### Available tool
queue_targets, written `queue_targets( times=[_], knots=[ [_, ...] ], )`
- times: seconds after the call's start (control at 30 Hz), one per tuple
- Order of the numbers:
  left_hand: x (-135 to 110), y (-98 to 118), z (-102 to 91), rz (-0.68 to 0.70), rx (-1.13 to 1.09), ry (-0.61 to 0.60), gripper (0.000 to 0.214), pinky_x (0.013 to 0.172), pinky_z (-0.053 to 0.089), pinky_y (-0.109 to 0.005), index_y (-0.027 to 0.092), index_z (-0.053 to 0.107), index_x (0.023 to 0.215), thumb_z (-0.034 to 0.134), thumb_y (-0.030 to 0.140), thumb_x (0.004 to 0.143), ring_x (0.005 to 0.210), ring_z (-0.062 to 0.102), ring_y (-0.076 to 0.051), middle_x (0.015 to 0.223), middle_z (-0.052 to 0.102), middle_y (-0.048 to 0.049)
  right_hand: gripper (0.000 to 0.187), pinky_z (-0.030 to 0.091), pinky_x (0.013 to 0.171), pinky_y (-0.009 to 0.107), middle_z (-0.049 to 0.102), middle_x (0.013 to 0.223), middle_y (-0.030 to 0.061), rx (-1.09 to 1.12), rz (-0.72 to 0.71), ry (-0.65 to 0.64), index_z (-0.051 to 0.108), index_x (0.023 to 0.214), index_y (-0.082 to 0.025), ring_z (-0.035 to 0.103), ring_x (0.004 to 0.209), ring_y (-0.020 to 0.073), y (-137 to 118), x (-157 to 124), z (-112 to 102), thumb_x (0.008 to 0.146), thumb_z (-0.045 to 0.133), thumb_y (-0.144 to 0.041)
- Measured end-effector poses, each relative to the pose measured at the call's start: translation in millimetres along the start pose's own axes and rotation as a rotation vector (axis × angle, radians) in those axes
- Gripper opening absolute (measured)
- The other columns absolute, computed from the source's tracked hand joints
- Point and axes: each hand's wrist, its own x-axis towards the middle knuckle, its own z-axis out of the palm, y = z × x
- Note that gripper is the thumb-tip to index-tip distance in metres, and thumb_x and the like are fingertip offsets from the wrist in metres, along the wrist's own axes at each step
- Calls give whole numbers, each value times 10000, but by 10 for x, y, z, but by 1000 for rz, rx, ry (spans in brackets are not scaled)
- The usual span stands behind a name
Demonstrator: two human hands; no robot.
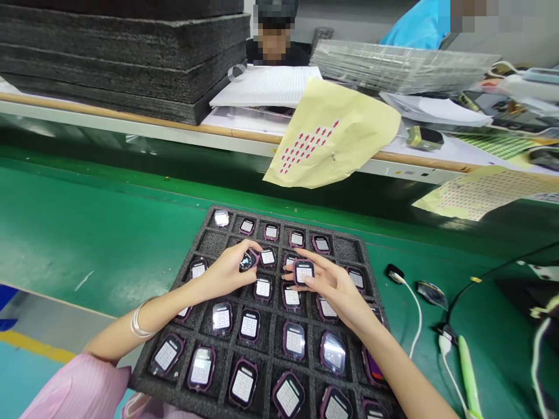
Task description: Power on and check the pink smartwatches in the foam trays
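A black foam tray (345, 249) with a grid of pockets lies on the green belt in front of me. Several small purple-cased devices sit in the pockets, screens up. My left hand (227, 272) is curled round one such device (247, 261), lifted and tilted above the tray. My right hand (327, 280) pinches another device (303, 271) between thumb and fingers, just above the tray's middle. A silver bracelet (138, 321) is on my left wrist.
A yellow sticker sheet (349, 139) with red stickers hangs over the far bench edge. Black foam sheets (122, 52) are stacked at the back left. A white cable (414, 308) and a green pen (468, 372) lie right of the tray. A person sits across the bench.
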Motion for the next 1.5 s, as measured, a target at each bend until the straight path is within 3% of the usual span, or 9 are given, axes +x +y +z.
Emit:
queue_targets(
  times=[0.5,0.63,0.87,1.13,1.37,1.5],
  knots=[
    [-21,0,-9,47,-2,27,337,778,435,-261,185,508,1088,554,123,759,831,574,-163,927,608,-11,547,543,856,440,671,1122,112,-19,11,1,486,1312,-224,657,1004,290,-20,-7,2,813,695,-300],
    [-26,9,-10,35,-2,-16,297,750,437,-255,189,524,1034,551,107,749,801,578,-157,894,613,0,543,550,848,442,671,1121,111,-19,8,-6,485,1308,-231,658,1000,293,-12,-7,-11,812,695,-302],
    [-18,27,-3,31,-5,11,354,819,442,-290,184,477,1124,545,145,778,874,565,-177,967,600,-34,600,540,863,466,667,1122,121,-33,15,27,459,1337,-219,650,1010,301,-2,-10,-35,802,701,-339],
    [10,-22,54,-59,-65,-4,383,851,458,-307,196,477,1148,568,158,779,916,578,-190,1014,606,-39,532,549,833,455,665,1130,105,3,75,16,500,1305,-249,649,1006,301,-35,-21,-10,814,690,-324],
    [17,-79,80,-202,-216,-29,508,772,516,-286,208,415,1256,597,182,783,985,569,-211,1094,569,-64,466,550,815,449,675,1099,122,119,120,149,524,1288,-235,653,991,313,-122,-50,46,844,647,-307],
    [5,-142,106,-257,-396,-34,492,579,538,-253,217,390,1279,537,172,811,736,605,-152,979,546,-45,441,546,822,460,676,1097,123,97,113,171,523,1289,-238,649,1000,317,-97,-97,82,866,616,-319]
  ],
)
